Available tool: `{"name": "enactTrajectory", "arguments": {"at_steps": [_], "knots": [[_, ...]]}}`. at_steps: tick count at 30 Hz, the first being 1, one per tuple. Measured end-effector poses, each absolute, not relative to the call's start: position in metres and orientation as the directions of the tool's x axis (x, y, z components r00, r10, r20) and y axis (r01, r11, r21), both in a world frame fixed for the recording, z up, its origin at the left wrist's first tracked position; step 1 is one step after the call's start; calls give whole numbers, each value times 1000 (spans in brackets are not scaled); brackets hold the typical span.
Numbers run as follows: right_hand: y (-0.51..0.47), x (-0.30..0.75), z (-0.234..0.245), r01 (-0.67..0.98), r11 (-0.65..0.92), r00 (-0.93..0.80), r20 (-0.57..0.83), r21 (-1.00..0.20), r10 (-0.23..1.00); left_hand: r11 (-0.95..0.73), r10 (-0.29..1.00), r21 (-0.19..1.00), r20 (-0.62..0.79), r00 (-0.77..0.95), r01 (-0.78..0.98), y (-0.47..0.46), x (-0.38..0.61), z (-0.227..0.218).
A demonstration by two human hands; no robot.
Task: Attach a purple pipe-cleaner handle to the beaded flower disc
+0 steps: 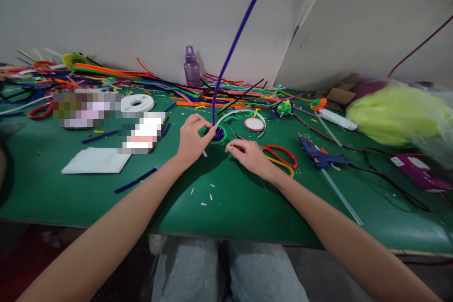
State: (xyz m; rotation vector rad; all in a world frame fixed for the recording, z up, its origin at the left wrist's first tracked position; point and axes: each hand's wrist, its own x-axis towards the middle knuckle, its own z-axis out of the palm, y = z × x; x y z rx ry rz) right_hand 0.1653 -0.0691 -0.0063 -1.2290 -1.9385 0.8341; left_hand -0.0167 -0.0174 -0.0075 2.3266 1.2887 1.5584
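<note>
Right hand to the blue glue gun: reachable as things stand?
Probably yes: the glue gun lies exposed on the table, and the scissors between it and the right hand lie low.

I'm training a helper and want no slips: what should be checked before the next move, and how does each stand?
1. Left hand on the green-rimmed piece: ok.
2. Purple stem fixed at its foot: cannot tell, the hand covers it.
3. Right hand holding something: cannot tell, it is pinched closed.
4. Scissors close by: ok, beside the right hand.
5. Glue gun hot: cannot tell.
6. Tabletop free of scraps: not ok, white scraps lie in front.
</note>
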Motion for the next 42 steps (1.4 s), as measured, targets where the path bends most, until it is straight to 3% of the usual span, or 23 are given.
{"name": "enactTrajectory", "arguments": {"at_steps": [10,20,26,29,31,33,42], "knots": [[-75,160,-4,416,312,-258,218,-854,941,-652,656,461,742,142,602,-16,-18,-9],[-62,171,3,175,37,-261,-10,-984,965,-655,644,453,753,133,605,-14,-18,-9],[-63,171,2,148,81,-266,39,-986,963,-655,640,451,758,128,607,-15,-18,-8],[-67,172,-1,396,275,-192,214,-876,958,-654,640,450,758,128,609,-15,-17,-8],[-71,173,-1,670,388,-205,344,-633,916,-654,639,448,758,128,610,-15,-17,-8],[-74,173,-1,798,413,-249,385,-439,889,-654,638,447,759,128,611,-15,-17,-8],[-74,170,-3,802,448,-282,412,-395,867,-658,632,443,765,127,609,-14,-18,-9]]}}
